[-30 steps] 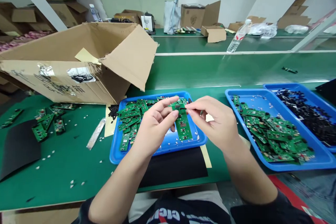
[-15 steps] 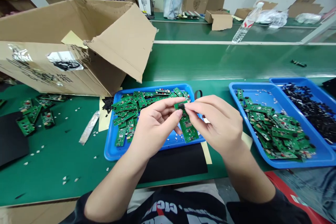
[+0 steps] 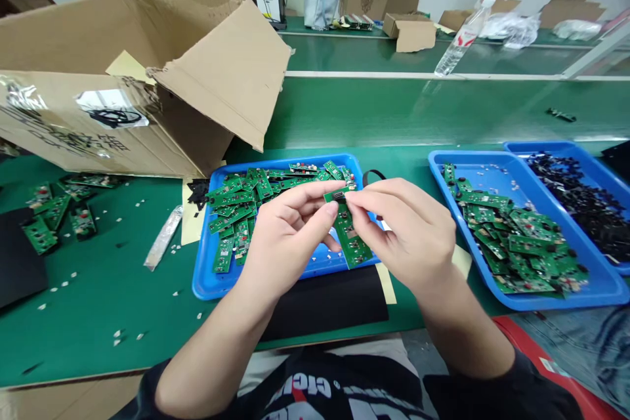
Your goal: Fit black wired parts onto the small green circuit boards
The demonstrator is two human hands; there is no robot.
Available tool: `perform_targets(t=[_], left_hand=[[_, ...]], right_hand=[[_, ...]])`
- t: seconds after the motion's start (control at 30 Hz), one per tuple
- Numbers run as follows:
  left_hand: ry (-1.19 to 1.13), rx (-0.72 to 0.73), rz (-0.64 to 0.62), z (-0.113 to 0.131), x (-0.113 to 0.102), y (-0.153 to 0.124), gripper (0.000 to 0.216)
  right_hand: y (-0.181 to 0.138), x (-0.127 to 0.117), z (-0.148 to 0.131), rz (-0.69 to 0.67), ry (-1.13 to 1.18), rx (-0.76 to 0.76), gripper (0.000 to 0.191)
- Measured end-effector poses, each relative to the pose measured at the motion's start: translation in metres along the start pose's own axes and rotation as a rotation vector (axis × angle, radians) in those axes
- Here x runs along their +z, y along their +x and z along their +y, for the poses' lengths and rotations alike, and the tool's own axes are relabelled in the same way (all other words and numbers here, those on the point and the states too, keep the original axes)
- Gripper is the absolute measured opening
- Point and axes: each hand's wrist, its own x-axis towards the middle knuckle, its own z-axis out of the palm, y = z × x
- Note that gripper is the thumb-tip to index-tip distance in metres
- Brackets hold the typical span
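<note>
Both hands meet over a blue tray of several green circuit boards. My left hand pinches a long green circuit board near its top end, and the board hangs down toward the tray. My right hand is closed with its fingertips at the small black part on the board's top end. What the right fingertips hold, if anything, is hidden.
A big open cardboard box lies on its side at the left. Right of my hands stand a blue tray of boards and one of black parts. Loose boards and white bits lie on the green mat. A plastic bottle lies beyond the conveyor.
The head has tilted, so the scene has slid slightly. Both hands stay together on the board, which hangs a little lower over the tray.
</note>
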Motion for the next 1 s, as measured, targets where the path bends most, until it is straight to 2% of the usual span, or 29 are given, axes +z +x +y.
perform_targets(t=[0.13, 0.33, 0.53, 0.67, 0.77, 1.0], left_hand=[[0.013, 0.039, 0.006, -0.003, 0.0, 0.0, 0.017], [0.09, 0.131, 0.092, -0.007, 0.001, 0.0, 0.016], [0.12, 0.083, 0.054, -0.008, 0.001, -0.002, 0.022], [0.162, 0.095, 0.091, -0.01, 0.0, -0.004, 0.026], [0.077, 0.034, 0.06, -0.012, 0.0, -0.005, 0.028], [-0.221, -0.175, -0.102, -0.007, 0.005, -0.007, 0.023]], right_hand=[[0.0, 0.0, -0.001, -0.023, 0.006, 0.003, 0.016], [0.0, -0.001, -0.003, -0.03, 0.008, 0.054, 0.015], [-0.003, -0.001, -0.002, -0.047, 0.012, 0.053, 0.019], [-0.004, -0.004, -0.002, -0.08, 0.021, 0.057, 0.025], [-0.004, -0.008, -0.002, -0.094, 0.036, 0.038, 0.031], [-0.005, -0.019, 0.002, -0.18, -0.033, 0.022, 0.015]])
